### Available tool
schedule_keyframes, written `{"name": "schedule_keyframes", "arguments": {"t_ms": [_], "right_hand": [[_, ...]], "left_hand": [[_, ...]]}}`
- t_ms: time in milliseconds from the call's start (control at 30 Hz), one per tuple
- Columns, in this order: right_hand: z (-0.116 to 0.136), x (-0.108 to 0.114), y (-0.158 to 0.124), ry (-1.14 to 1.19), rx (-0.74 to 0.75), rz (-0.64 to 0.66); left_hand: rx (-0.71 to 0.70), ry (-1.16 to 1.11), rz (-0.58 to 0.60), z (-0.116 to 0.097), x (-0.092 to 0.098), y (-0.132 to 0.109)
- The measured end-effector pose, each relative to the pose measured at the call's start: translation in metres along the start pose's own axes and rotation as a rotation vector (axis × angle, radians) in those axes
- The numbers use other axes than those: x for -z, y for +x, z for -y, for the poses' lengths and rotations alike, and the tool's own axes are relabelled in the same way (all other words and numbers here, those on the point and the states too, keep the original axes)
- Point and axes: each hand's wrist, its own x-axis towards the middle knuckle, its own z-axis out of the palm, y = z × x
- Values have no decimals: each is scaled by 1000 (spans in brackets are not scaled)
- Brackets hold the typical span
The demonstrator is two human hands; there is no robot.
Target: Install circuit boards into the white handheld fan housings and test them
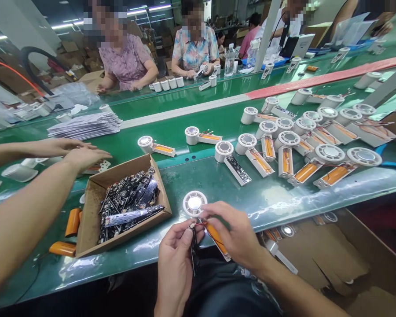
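Circuit board [194,254] hangs upright, pinched in my left hand [177,259]; my right hand [236,233] is closed at the neck of a white round-headed unit [195,204], over its orange cell [214,233]. Both sit close together along the bench [135,269], right of a cardboard box [88,220].

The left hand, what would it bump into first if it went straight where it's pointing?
The left hand would probably meet the white round part just ahead, though the depth is unclear.

Orange battery [217,236], black board [194,250]
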Motion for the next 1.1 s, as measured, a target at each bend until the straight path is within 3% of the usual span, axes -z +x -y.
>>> {"name": "schedule_keyframes", "arguments": {"t_ms": [133,233,400,633,767,967,1100], "right_hand": [[-12,30,-6,-40,-5,208],[-21,35,-15,-34,14,307],[-21,25,-17,-10,8,214],[8,-8,-7,223,-286,-49],[11,-20,-7,24,-156,-26],[8,-19,-7,-139,-22,102],[6,-24,-8,-152,92,13]], "left_hand": [[46,10,-34,-3,1,0],[42,26,-46,-3,2,-1],[-16,134,-39,-1,8,-1],[-225,441,14,-5,10,-5],[-256,535,1,-6,10,-6],[-593,821,61,-5,15,-5],[-645,873,49,-6,15,-3]]}}
